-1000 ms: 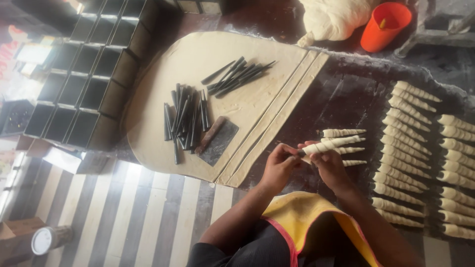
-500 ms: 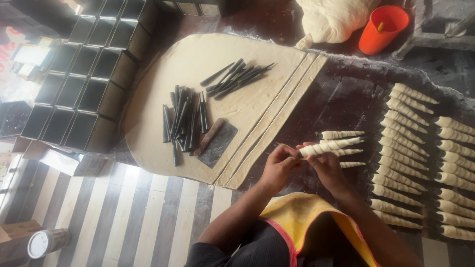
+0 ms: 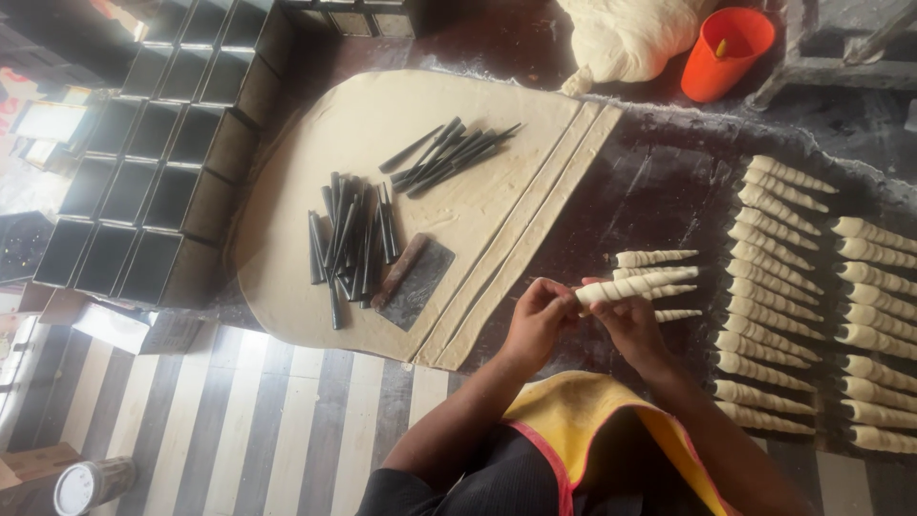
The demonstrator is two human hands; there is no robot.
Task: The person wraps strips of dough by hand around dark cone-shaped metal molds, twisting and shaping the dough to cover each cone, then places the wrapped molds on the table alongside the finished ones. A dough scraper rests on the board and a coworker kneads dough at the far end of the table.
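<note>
Currently holding a dough-wrapped cone (image 3: pixel 635 286) between both hands, above the dark floured worktop (image 3: pixel 630 201). Gripping the wide end with the left hand (image 3: pixel 537 320), fingers closed around it. Closing the right hand (image 3: pixel 630 323) on the cone from below, near its middle, with the pointed tip aiming to the right. Keeping both hands just beside each other, close in front of the yellow apron (image 3: pixel 583 420).

Lying directly behind the held cone: a few finished wrapped cones (image 3: pixel 654 258), tips pointing right, one partly hidden by the hands. Lying further right, well apart from the hands: two long columns of wrapped cones (image 3: pixel 774 287), with a second column (image 3: pixel 874 325) at the frame edge.

Lying to the left of the hands: a large rolled-out dough sheet (image 3: pixel 382 124), with narrow strips (image 3: pixel 535 229) cut along its right edge. Resting on the sheet: a pile of bare dark metal cones (image 3: pixel 349 239), a second smaller bundle of dark metal cones (image 3: pixel 449 158) nearer the far edge, and a flat metal scraper with a wooden handle (image 3: pixel 411 277) just beside the pile.

Standing at the far edge of the worktop: a lump of white dough (image 3: pixel 626 38) and, just beside it, an orange plastic cup (image 3: pixel 724 50). Standing at the left: rows of dark rectangular baking tins (image 3: pixel 143 182). Showing below the sheet: a striped floor (image 3: pixel 239 430), with a round tin (image 3: pixel 91 485) in the lower left corner.
</note>
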